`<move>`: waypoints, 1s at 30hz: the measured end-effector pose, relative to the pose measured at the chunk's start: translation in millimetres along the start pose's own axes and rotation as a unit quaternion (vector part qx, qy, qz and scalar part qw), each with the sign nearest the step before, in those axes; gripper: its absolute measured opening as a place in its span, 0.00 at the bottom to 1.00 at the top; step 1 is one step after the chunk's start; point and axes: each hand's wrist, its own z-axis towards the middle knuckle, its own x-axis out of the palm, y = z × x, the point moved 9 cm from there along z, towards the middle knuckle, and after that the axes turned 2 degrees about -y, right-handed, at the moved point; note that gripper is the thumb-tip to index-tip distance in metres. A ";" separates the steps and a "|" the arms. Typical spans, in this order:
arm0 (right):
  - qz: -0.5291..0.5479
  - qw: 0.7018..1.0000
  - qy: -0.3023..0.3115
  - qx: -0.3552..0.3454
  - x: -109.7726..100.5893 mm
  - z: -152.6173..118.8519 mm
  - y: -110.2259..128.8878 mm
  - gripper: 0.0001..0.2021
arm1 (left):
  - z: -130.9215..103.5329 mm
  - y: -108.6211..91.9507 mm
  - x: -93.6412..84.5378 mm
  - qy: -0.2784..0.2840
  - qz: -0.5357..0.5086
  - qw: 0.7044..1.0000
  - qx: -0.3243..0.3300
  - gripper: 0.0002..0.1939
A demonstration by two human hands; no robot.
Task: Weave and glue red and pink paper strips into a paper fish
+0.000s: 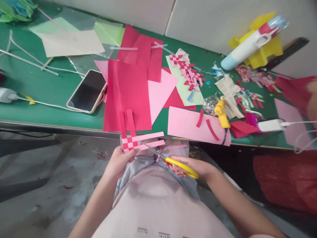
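Left hand (121, 160): grip clamped on the lower edge of the red-and-pink checkered woven paper piece (130, 143), thumb on top. Piece was over the lap, at the front edge of the green-topped bench (49, 91). Two red tails pointed away from the person, over a large red paper sheet (128, 92); two light pink tails ran right.

Right hand (184, 165): grip closed around the handles of the yellow-handled metal scissors (170, 161). Blades pointed up-left, tips at the lower pink tail; couldn't tell if they touched it.

Loose pink paper strips (177, 147) lay on the lap. On the bench: black-screened phone in a pale case (86, 91) left of the red sheet; light pink paper sheet (184, 122) at the front edge with two curved red paper strips (212, 130) on it; yellow glue gun (222, 112) at its right end. Farther back, small red-and-pink woven pieces (189, 71) sat on a pale green sheet (192, 97), and a white-and-blue bottle (242, 51) lay tilted near the wall.
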 end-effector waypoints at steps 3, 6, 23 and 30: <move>0.000 1.000 -0.002 0.004 0.2 -0.3 -0.9 0.09 | -0.6 -0.4 0.1 0.003 -0.004 1.000 0.002 0.21; 0.000 1.000 0.003 0.004 0.4 0.2 -1.9 0.09 | -1.2 -1.3 0.4 0.008 -0.007 1.000 0.007 0.21; 0.002 1.000 0.018 -0.015 -0.1 -0.5 -4.0 0.09 | -2.2 -0.2 0.5 0.004 -0.008 1.000 -0.002 0.20; -0.001 1.000 0.013 -0.009 -0.9 0.2 -5.1 0.12 | -3.7 -2.4 1.9 0.004 -0.012 1.000 -0.002 0.20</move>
